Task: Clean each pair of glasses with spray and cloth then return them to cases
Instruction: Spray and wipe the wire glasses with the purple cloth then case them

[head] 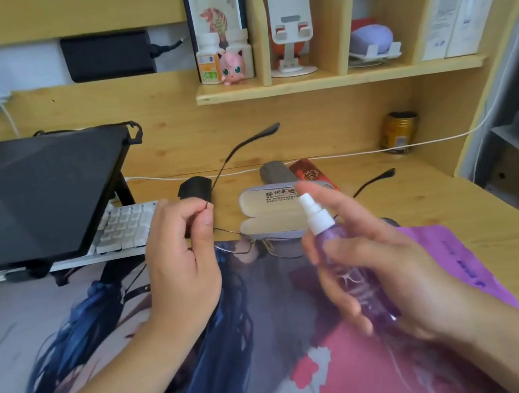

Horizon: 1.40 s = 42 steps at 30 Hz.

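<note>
Head view. Left hand (pixel 182 259) at 9 o'clock of centre, fingers curled, pinching the thin temple arm of the glasses (pixel 260 249). That arm runs up toward 12 o'clock; the lenses hang low between the two hands, just above the desk mat (pixel 70 320).

Right hand (pixel 376 263) at 3 o'clock, wrapped round the purple spray bottle (pixel 330 246), white nozzle up and turned toward the lenses. Index finger raised near the nozzle top; cannot tell whether it presses.

Open beige case (pixel 270 211) lies at 12 o'clock of the glasses, empty as far as shown. A grey case (pixel 276 171) and a red case (pixel 309 171) sit behind it, closed or partly hidden. Purple cloth (pixel 451 257) lies flat at 4 o'clock, under the right wrist, not in use.

Judgement: early stage. This pair is out and at the spraying step. Wiping and casing remain, and so do any further pairs.
</note>
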Each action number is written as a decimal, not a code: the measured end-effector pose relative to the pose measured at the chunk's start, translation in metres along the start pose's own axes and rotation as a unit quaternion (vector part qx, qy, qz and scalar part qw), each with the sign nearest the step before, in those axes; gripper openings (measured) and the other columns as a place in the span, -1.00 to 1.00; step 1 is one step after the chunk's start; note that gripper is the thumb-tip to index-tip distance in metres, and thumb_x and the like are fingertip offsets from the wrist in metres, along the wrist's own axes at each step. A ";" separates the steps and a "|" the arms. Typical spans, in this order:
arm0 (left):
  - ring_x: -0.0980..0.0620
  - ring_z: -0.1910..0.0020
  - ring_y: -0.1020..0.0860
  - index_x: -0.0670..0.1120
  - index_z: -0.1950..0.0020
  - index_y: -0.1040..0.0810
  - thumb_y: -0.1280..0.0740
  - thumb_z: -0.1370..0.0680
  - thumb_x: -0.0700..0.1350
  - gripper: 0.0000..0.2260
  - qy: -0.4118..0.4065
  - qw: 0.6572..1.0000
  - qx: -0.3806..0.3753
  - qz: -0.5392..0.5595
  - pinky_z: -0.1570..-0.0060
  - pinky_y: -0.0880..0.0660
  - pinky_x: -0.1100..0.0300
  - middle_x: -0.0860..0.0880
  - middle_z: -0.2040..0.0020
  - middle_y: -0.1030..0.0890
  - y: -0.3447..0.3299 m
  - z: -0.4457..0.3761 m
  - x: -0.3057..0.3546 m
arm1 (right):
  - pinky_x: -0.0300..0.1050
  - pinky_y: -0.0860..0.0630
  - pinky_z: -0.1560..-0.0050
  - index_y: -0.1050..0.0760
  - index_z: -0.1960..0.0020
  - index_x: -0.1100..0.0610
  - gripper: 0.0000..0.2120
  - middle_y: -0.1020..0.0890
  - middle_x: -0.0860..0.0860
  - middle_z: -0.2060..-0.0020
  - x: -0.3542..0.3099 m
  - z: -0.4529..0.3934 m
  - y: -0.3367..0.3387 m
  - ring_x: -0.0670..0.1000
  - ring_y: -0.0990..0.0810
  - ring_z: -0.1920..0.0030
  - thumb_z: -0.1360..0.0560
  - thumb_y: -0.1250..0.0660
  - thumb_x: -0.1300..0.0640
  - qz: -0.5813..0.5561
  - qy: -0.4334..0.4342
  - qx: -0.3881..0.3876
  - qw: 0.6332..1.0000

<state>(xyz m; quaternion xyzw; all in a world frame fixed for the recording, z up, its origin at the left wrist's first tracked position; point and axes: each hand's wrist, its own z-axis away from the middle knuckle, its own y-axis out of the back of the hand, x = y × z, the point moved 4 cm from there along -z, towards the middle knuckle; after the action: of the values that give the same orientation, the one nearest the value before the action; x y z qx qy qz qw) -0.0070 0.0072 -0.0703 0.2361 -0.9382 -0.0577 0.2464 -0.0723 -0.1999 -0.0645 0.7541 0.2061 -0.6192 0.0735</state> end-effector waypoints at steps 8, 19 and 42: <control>0.07 0.04 -0.40 -0.19 -0.09 -0.44 -0.13 -0.71 -0.17 -0.86 -0.142 0.989 -0.010 -0.029 -0.11 -0.32 0.38 -0.26 0.11 -0.50 -0.003 -0.001 0.010 | -0.32 -0.42 0.26 -0.20 -0.40 -0.33 -0.41 -0.56 -0.23 0.23 -0.007 0.003 -0.001 -0.13 -0.55 0.25 -0.50 -0.27 0.13 0.545 0.060 0.181 0.816; 0.08 0.01 -0.37 -0.18 -0.09 -0.41 -0.15 -0.64 -0.28 -0.92 -0.145 0.989 0.003 -0.015 -0.07 -0.36 0.34 -0.28 0.13 -0.50 -0.003 -0.001 0.012 | 0.00 -0.38 0.32 -0.16 -0.35 -0.17 -0.51 -0.45 -0.09 0.45 0.014 -0.001 -0.002 -0.04 -0.46 0.35 -0.54 -0.22 0.19 0.558 0.045 0.167 0.811; 0.10 0.03 -0.38 -0.18 -0.10 -0.42 -0.12 -0.70 -0.16 -0.87 -0.145 0.989 -0.005 -0.001 -0.09 -0.34 0.36 -0.12 0.05 -0.43 -0.011 -0.001 0.021 | -0.42 -0.30 0.30 -0.19 -0.39 -0.22 -0.50 -0.44 -0.23 0.37 0.004 -0.002 -0.030 -0.20 -0.48 0.30 -0.56 -0.26 0.14 0.500 0.115 0.159 0.843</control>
<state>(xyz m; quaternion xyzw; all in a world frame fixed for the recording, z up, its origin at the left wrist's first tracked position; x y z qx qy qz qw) -0.0185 -0.0128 -0.0630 0.2251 -0.9634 -0.0966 0.1090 -0.0820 -0.1713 -0.0634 0.8221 -0.2936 -0.4312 0.2280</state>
